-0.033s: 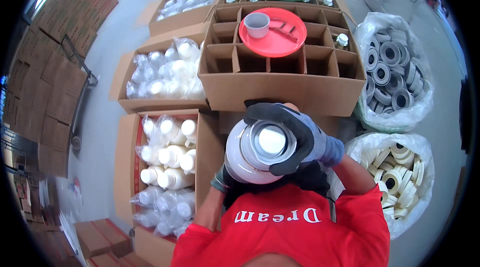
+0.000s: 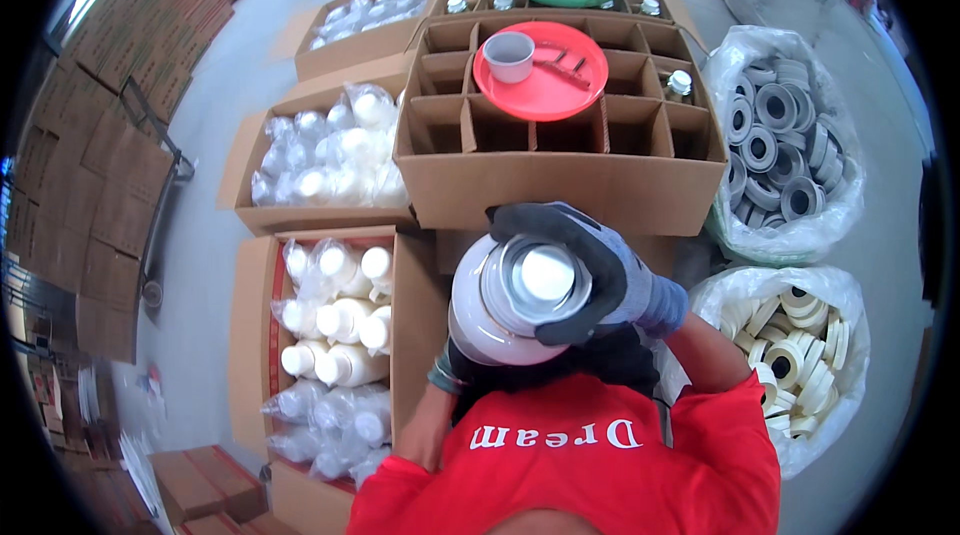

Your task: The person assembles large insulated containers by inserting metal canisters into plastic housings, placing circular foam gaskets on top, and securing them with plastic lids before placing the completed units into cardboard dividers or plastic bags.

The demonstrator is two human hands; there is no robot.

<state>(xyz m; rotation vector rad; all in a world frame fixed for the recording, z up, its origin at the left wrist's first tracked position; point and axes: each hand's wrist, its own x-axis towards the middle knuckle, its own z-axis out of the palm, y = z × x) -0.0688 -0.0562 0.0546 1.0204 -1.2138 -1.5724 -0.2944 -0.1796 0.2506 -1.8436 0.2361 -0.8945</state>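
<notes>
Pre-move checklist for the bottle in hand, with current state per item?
1. Right hand wraps over the white bottle top: ok.
2. Left hand supports the bottle from below: ok, mostly hidden.
3. White cap sits centred on the bottle mouth: ok; whether tight, cannot tell.
4. Divided carton ahead has empty cells: ok.
5. Red plate with a cup lies across the carton's middle cells: not ok, covers them.
6. One bottle already stands in a right-hand cell: ok.

- right hand in a grey glove wraps over the top of a white bottle
- left hand mostly hidden under it
- divided cardboard box just ahead, red plate with a cup on top
</notes>
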